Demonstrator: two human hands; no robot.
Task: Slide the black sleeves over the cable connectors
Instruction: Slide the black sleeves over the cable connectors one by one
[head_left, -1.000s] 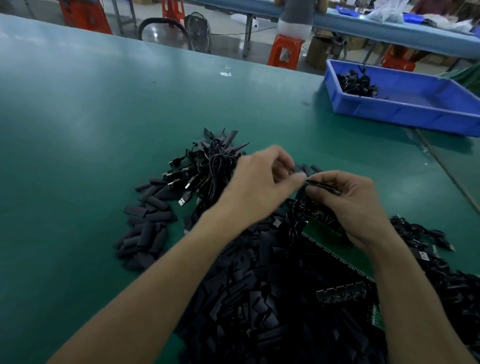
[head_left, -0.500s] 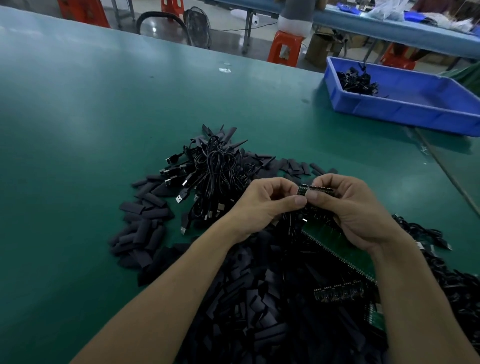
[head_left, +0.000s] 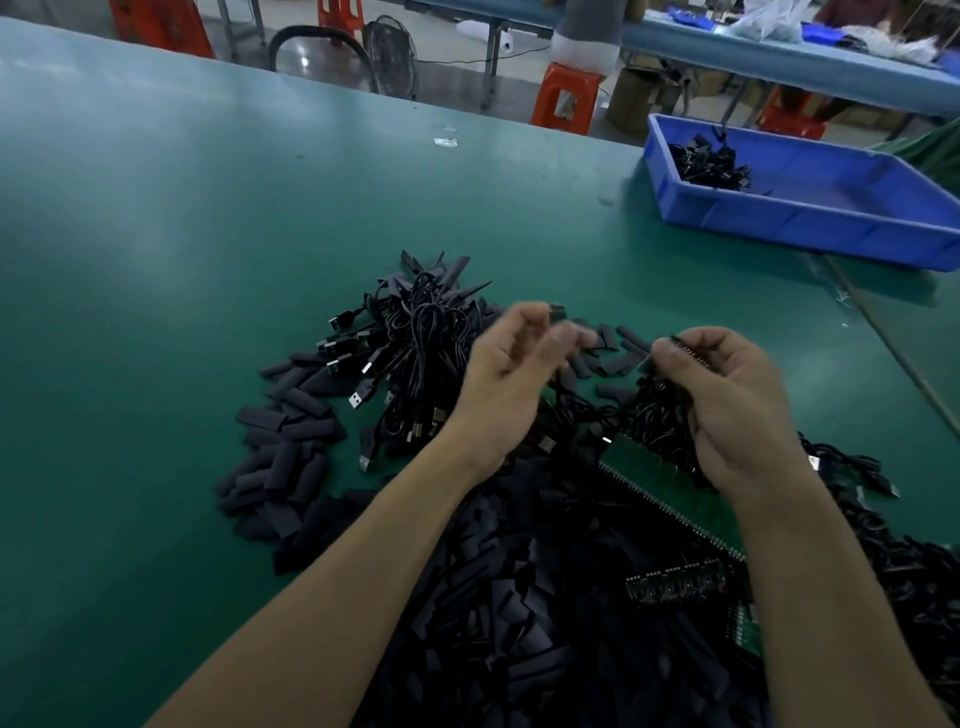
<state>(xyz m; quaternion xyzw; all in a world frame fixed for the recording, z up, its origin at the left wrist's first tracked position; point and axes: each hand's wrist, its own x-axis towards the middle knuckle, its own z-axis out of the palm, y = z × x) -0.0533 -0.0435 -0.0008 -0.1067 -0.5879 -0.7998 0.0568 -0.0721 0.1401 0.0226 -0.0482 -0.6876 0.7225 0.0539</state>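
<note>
Over green worktop (head_left: 156, 270), our right hand (head_left: 737, 410) pinches slim black connector (head_left: 683, 347); left hand (head_left: 511, 374), 9 o'clock, blurred, grasp unclear; feed flat black sleeve (head_left: 311, 430) squarely.

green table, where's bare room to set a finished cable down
Bare: the table left of and beyond the cable bundle, and the strip between it and the blue bin. Crowded: the near side, heaped with sleeves.

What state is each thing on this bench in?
left hand, blurred, fingers curled; grip unclear.
right hand, pinches a cable connector.
black sleeves, loose, in heaps.
USB cables, bundled, plugs bare.
blue tray, holds a small cable pile in one corner.
circuit board, partly covered.
</note>
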